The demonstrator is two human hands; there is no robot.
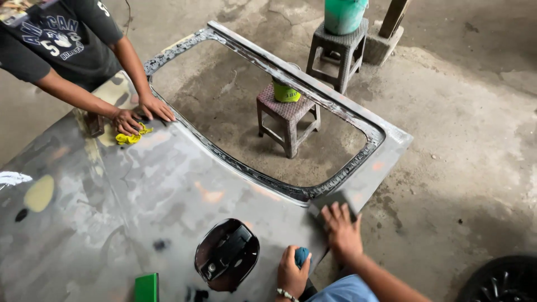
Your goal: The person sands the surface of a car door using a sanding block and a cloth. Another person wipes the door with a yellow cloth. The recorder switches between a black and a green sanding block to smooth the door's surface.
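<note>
- Nearest, at six o'clock, the person's left hand [292, 272] is closed round a small blue object [302, 255], held against the near edge of a large grey car body panel [140, 190]; what the object is cannot be told.
- Just beyond, at five o'clock, the right hand [341, 230] lies flat with fingers spread, pressing a grey sanding block [334, 202] onto the panel's corner by the window opening [263, 117].
- Judging by the surface, the sanding looks well advanced but unfinished: most of the panel is dull and patchy grey, with orange and yellowish filler spots showing, while the window frame's inner edge looks rough and dark.
- One round black recess [226, 254] sits in the panel at seven o'clock from the hands, and one green block [146, 287] lies at the lower edge.
- Farther off, at ten o'clock, a co-worker in a dark shirt has two hands on the panel: one [127, 121] on a yellow rag [132, 135], the other [156, 106] resting flat at the frame.
- Through the opening, at twelve o'clock, one stool [287, 114] carries a small green tub [286, 92].
- Farthest, at one o'clock, a second stool [339, 51] bears one large green bucket [343, 14].
- Counted: one panel, two stools, two green containers, one rag, four hands, one black tyre [500, 279] at four o'clock.
</note>
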